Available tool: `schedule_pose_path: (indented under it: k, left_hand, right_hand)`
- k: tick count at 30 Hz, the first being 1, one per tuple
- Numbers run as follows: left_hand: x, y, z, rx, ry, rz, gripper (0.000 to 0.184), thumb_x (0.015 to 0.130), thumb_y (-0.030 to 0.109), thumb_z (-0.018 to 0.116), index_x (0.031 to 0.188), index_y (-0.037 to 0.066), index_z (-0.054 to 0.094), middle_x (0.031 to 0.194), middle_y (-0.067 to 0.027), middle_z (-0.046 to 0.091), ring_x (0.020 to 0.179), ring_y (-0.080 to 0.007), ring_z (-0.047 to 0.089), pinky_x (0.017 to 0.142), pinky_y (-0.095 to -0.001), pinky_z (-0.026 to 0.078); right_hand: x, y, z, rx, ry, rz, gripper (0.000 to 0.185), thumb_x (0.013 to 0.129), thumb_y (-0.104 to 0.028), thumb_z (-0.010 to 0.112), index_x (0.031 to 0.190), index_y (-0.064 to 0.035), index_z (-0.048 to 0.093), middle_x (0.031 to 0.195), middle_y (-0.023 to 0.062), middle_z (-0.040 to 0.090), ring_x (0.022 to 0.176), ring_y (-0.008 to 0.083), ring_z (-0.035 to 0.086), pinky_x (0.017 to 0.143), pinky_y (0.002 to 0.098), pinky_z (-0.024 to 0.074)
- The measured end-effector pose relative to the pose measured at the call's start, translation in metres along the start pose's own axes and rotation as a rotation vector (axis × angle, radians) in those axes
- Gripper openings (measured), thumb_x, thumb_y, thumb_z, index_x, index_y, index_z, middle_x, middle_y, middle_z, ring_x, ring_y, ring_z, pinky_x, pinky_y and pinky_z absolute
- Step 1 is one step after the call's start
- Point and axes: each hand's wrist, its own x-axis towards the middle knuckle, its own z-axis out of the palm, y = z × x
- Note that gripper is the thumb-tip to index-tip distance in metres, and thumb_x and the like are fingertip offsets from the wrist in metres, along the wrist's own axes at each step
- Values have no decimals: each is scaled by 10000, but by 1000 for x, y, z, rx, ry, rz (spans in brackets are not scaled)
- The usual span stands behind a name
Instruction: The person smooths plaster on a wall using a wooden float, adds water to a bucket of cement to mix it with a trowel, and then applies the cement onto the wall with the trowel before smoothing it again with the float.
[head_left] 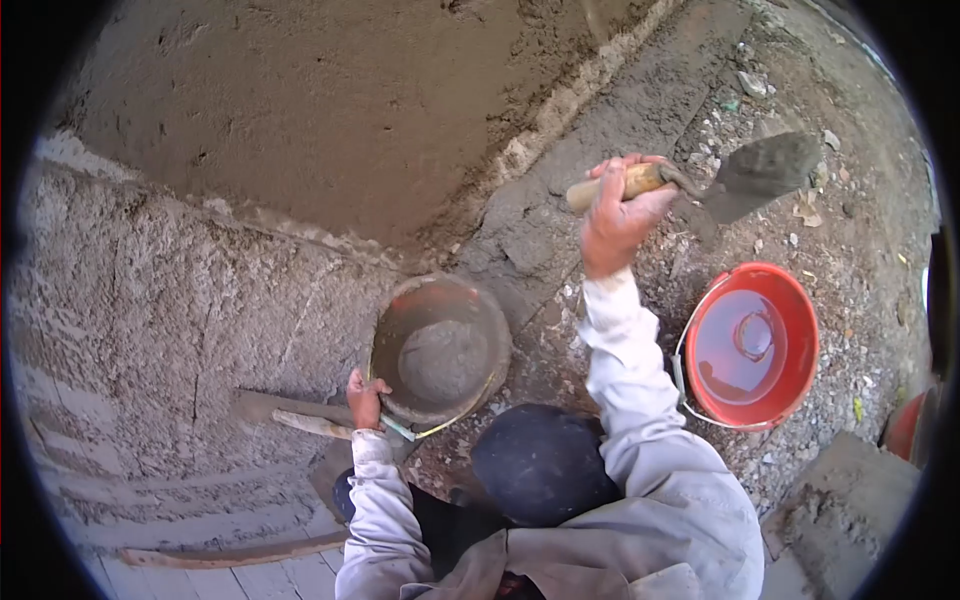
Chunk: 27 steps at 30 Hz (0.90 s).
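Note:
My right hand (620,222) is wrapped round the wooden handle of a trowel (765,176), held out ahead of me above the rubble. Its grey blade points to the right and carries no visible lump of mortar. With my left hand (366,400) I grip the near left rim of a dirty bucket (502,345). Wet grey mortar (445,362) lies in the bottom of that bucket. Just left of this hand is a long tool with a pale wooden handle (312,425), partly hidden by the hand and sleeve.
A red bucket (807,345) of cloudy water stands right of my arm. Wet mortar (525,245) lies along the foot of the plastered wall (330,110). Stony rubble covers the ground at right. A mortar-smeared board (850,510) sits lower right, and a wooden strip (230,553) lower left.

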Motion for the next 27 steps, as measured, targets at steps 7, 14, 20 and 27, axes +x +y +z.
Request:
schedule_pose_path:
  k: [7,14,20,27]
  left_hand:
    - [12,-10,-4,28,32,41,348,607,-110,618,921,29,559,815,-9,578,712,-124,541,626,-254,462]
    - [7,19,22,70,-12,29,298,599,-83,647,832,49,517,770,8,523,698,-103,517,587,-241,421]
    - [-39,62,79,118,-158,94,241,646,-90,606,860,17,580,788,34,559,703,-73,508,592,-243,407]
    - [-41,44,94,249,-194,204,290,646,-35,622,936,-25,613,796,21,578,714,-90,519,641,-249,433]
  right_hand:
    - [-66,117,-3,-1122,-673,227,336,851,-96,572,1136,64,491,833,255,656,789,421,664,689,509,533]
    - [-119,-32,-9,-727,-1647,772,445,848,-150,585,1204,92,472,752,226,646,594,339,657,537,486,535]
    - [-180,55,-112,-664,-1368,1723,205,864,-167,584,986,-8,543,679,89,562,463,162,534,388,298,430]
    - [-197,14,-176,204,-837,2186,146,864,-176,534,948,-57,546,700,6,492,434,62,389,364,198,294]
